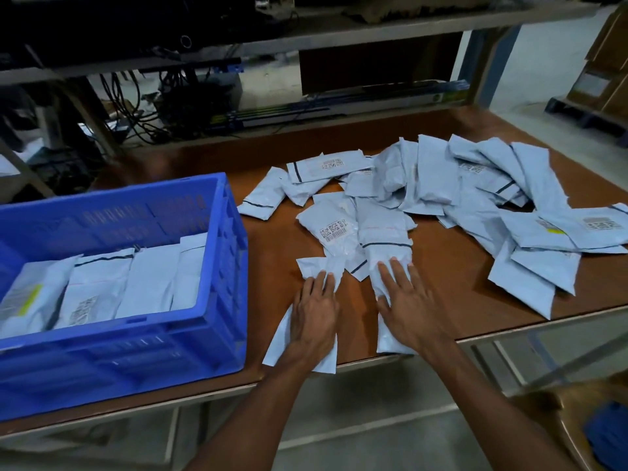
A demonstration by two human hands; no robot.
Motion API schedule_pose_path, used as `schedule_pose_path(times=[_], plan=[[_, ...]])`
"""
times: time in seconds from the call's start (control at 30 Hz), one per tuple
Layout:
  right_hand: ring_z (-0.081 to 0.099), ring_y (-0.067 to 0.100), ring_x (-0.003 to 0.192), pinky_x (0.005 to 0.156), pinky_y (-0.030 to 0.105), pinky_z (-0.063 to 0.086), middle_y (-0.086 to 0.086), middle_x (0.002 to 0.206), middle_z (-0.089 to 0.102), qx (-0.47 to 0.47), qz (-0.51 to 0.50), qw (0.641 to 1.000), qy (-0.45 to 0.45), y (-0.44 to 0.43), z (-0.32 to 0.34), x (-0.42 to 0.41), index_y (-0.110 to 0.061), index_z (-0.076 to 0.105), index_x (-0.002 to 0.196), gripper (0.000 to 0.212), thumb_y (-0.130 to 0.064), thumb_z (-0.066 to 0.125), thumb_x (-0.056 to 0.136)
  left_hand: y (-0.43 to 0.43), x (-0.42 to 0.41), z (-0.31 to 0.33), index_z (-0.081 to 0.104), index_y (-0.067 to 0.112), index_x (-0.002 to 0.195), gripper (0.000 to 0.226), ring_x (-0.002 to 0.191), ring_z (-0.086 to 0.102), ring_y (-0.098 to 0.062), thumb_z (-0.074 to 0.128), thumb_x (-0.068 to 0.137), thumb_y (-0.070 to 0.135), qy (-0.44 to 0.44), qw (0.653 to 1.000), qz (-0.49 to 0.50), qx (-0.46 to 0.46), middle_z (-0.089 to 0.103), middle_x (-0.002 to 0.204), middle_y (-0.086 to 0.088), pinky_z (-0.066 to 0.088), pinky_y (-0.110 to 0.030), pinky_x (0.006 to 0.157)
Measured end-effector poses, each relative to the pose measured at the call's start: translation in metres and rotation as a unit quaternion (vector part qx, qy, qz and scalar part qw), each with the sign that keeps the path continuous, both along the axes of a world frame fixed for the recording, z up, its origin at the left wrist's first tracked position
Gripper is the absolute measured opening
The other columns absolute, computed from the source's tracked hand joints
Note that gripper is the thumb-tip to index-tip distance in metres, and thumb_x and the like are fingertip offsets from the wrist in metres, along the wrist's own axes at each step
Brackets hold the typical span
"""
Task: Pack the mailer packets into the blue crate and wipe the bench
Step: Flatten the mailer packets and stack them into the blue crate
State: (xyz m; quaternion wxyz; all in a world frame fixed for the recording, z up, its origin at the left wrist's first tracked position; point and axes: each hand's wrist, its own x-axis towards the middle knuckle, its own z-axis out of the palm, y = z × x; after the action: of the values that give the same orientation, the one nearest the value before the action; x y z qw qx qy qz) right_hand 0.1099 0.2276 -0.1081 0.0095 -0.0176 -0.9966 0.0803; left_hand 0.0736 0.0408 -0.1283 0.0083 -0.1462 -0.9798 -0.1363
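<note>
A blue crate (217, 266) stands on the left of the brown bench (441, 283), with several pale grey mailer packets (102, 287) standing side by side inside. Many more packets lie in a loose pile (475, 198) across the middle and right of the bench. My left hand (314, 314) lies flat, fingers straight, on one packet (319, 266) near the front edge. My right hand (407, 304) presses flat on a second packet (382, 232) just to the right. Both packets overhang the front edge a little.
A shelf frame with cables and dark equipment (153, 96) runs along the back of the bench. Cardboard boxes on a pallet (605, 79) stand at the far right. A chair with a blue cloth (605, 433) sits at the lower right, below the bench edge.
</note>
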Motion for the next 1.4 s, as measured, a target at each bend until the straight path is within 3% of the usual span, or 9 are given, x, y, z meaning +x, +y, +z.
schedule_pose_path(times=[0.1,0.2,0.47,0.63,0.73,0.83,0.93,1.1,1.4], plan=[[0.004,0.028,0.152,0.121,0.047,0.018,0.001,0.165,0.006,-0.073,-0.005,0.996,0.05,-0.008,0.019,-0.002,-0.028,0.011,0.157,0.075,-0.06,0.005,0.089,-0.008,0.0,0.032,0.043,0.013,0.147,0.048,0.138,0.041,-0.036,0.044,0.1,0.024,0.068,0.997,-0.005,0.039,0.039,0.155,-0.011,0.039,-0.048,0.107],[0.005,0.025,0.152,0.121,0.046,0.017,0.0,0.165,0.011,-0.141,0.013,0.981,0.135,-0.03,0.061,-0.014,-0.027,0.018,0.157,0.07,-0.056,0.018,0.093,-0.018,-0.009,0.102,0.037,0.015,0.15,0.05,0.14,0.034,-0.035,0.034,0.102,0.029,0.159,0.984,-0.011,0.074,0.03,0.159,-0.008,0.04,-0.05,0.105],[0.014,0.009,0.15,0.123,0.033,0.012,-0.004,0.162,0.022,-0.355,0.153,0.883,0.265,-0.193,0.201,-0.032,-0.025,0.026,0.155,0.059,-0.03,0.048,0.101,-0.183,-0.03,0.277,0.049,0.008,0.142,0.045,0.126,0.044,-0.033,0.033,0.103,0.023,0.41,0.905,0.022,0.107,0.047,0.146,-0.015,0.035,-0.041,0.108],[0.01,0.021,0.15,0.117,0.023,0.0,0.008,0.163,0.017,-0.26,0.256,0.92,0.14,-0.32,0.205,-0.058,-0.019,0.023,0.155,0.057,-0.026,0.045,0.103,-0.322,-0.052,0.212,0.052,0.005,0.129,0.05,0.124,0.045,-0.039,0.016,0.099,0.022,0.268,0.95,0.059,-0.15,0.047,0.143,-0.016,0.038,-0.052,0.097],[0.022,0.032,0.145,0.12,0.043,0.015,0.016,0.157,0.026,-0.158,0.261,0.95,0.059,-0.377,0.164,-0.083,-0.014,0.026,0.153,0.058,-0.029,0.043,0.1,-0.376,-0.059,0.178,0.065,0.002,0.105,0.042,0.118,0.048,-0.041,0.026,0.091,0.011,0.156,0.952,0.04,-0.261,0.056,0.129,-0.017,0.037,-0.052,0.088],[0.019,0.041,0.145,0.11,0.061,0.029,0.015,0.157,0.021,-0.112,0.216,0.969,-0.037,-0.408,0.132,-0.109,-0.018,0.022,0.151,0.062,-0.041,0.035,0.095,-0.399,-0.071,0.165,0.061,0.006,0.112,0.034,0.119,0.047,-0.038,0.032,0.095,0.011,0.116,0.946,0.035,-0.3,0.052,0.133,-0.014,0.037,-0.049,0.09],[0.006,0.04,0.148,0.113,0.062,0.022,0.012,0.162,0.008,-0.073,0.195,0.972,-0.112,-0.428,0.113,-0.128,-0.023,0.016,0.152,0.068,-0.049,0.026,0.09,-0.405,-0.089,0.153,0.048,0.013,0.135,0.038,0.132,0.035,-0.04,0.031,0.101,0.018,0.044,0.942,-0.014,-0.331,0.038,0.146,-0.013,0.033,-0.052,0.098],[-0.02,0.038,0.148,0.118,0.061,-0.001,0.005,0.161,-0.027,0.09,0.178,0.929,-0.311,-0.444,0.087,-0.129,-0.024,-0.011,0.156,0.076,-0.056,0.027,0.098,-0.42,-0.102,0.131,-0.003,0.031,0.157,0.061,0.151,0.002,-0.036,0.022,0.105,0.05,-0.281,0.912,0.002,-0.3,-0.015,0.164,-0.003,0.011,-0.052,0.12],[-0.015,0.042,0.148,0.119,0.059,0.008,0.007,0.158,-0.032,0.1,0.192,0.916,-0.337,-0.441,0.089,-0.13,-0.028,-0.024,0.152,0.103,-0.064,0.05,0.09,-0.423,-0.099,0.127,0.006,0.023,0.159,0.082,0.147,0.025,-0.032,0.041,0.095,0.061,-0.301,0.892,0.008,-0.338,0.009,0.165,-0.005,0.027,-0.044,0.116]])
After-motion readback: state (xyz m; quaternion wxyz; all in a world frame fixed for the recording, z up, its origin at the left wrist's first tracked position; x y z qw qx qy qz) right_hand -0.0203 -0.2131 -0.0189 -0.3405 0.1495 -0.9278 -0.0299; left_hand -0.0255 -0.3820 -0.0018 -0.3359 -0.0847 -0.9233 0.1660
